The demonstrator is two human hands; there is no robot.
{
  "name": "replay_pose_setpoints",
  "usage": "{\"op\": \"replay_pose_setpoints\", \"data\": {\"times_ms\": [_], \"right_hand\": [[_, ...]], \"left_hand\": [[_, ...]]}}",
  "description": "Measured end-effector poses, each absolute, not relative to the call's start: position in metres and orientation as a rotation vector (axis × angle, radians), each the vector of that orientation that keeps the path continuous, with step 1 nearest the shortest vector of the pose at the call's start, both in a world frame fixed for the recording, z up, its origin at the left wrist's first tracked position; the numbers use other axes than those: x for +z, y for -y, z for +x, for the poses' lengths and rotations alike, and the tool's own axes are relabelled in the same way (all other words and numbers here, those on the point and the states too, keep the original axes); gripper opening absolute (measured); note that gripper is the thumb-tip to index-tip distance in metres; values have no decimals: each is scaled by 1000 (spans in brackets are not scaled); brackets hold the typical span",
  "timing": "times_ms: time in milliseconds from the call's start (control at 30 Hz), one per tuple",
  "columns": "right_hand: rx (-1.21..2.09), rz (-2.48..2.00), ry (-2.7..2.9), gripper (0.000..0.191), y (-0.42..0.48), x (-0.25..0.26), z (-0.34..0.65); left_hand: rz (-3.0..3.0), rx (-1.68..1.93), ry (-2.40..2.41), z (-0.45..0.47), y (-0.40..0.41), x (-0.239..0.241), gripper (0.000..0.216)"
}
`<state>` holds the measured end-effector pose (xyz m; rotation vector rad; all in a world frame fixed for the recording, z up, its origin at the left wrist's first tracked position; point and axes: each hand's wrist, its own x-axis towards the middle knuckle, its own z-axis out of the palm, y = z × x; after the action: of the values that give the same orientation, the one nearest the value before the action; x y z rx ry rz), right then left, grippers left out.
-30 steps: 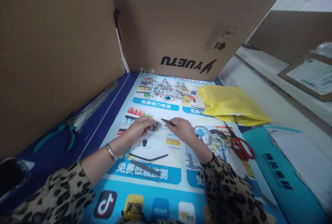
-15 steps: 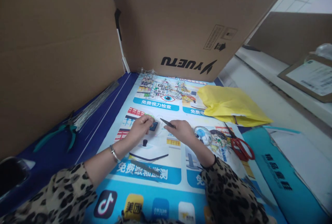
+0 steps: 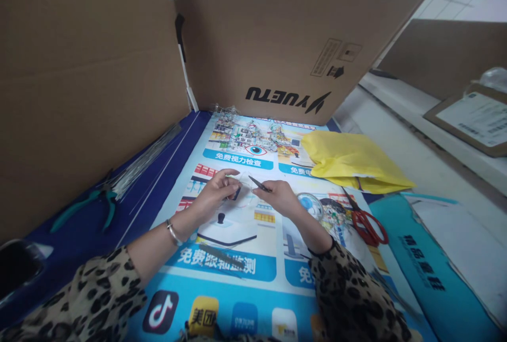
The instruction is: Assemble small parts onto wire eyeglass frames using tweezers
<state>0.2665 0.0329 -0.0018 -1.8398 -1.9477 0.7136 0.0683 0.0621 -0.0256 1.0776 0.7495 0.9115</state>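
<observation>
Head view: looking down on a printed mat [image 3: 253,292], with two bare hands meeting over its middle. The left hand [image 3: 216,193] has its fingers curled, forefinger above and thumb below. A pale strand [image 3: 233,175] shows at the fingertips, over the middle of the mat; whether they pinch it tightly cannot be told, as it is so fine and blurred. The right hand [image 3: 279,195] grasps dark tweezers [image 3: 258,183] between thumb and fingers, the points aimed at the left fingertips, probably because the strand is too small for fingers alone. Both hands sit low, perhaps for steadiness.

On the mat's right side are a round dish [image 3: 310,206], a heap of tiny pieces [image 3: 336,218] and red-handled scissors [image 3: 370,227], likely kept within the right hand's reach. A yellow bag [image 3: 356,159] overlaps its far right corner. Left of the mat lie pliers [image 3: 109,210] and a bundle of wires [image 3: 146,159], laid lengthwise, perhaps so they stay sorted. Fine wiry bits [image 3: 253,135] cover its far end. Cardboard [image 3: 277,30] stands beyond the mat, maybe as a screen.
</observation>
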Motion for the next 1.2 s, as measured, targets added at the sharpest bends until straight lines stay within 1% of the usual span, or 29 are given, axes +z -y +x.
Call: {"op": "replay_pose_setpoints", "data": {"times_ms": [67,233,400,633,800,933,1033,1200], "right_hand": [[712,-1837,1957,39,-33,-1,267],[686,-1874,1975,40,-32,1,267],[676,-1875,1982,40,-32,0,265],[654,-1917,2039,40,-31,-1,263],[623,-1943,2109,37,-29,0,257],[583,-1975,2147,36,-28,1,253],[560,-2018,2172,36,-27,2,250],[568,-2029,2186,31,-26,6,245]], "left_hand": [[1083,905,-723,68,-62,-25,43],[1145,941,-792,69,-63,-27,28],[1230,927,-858,67,-64,-31,19],[1253,867,-790,67,-66,-29,18],[1188,722,-738,67,-66,-26,25],[1179,606,-749,65,-64,-24,17],[1196,588,-776,65,-63,-23,14],[1263,598,-804,67,-60,-23,23]]}}
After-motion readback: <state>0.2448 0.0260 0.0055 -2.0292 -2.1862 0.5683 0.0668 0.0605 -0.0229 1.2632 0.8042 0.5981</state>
